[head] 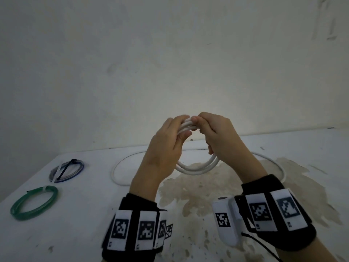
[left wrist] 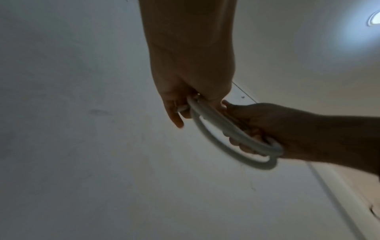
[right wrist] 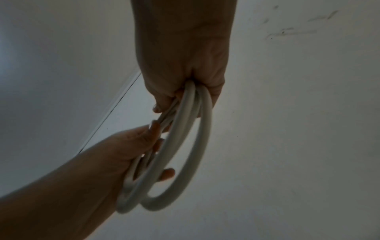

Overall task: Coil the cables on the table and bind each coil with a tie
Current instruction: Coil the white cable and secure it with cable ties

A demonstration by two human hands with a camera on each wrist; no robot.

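Cables point(head: 196, 167) — three; two hands point(head: 166, 144) hold one.

Stained white table point(head: 75, 233), green coil point(head: 34, 203), blue coil point(head: 67, 171), loose white cable point(head: 117, 167)

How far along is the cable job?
Done: green coil and blue coil lie tied on the table. In hand: left hand and right hand hold the white cable partly coiled. Left: its slack on the table to wind in, then a tie.

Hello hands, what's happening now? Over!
Left hand and right hand both grip white cable, partly coiled, untied. Slack on table. Nothing in the way.
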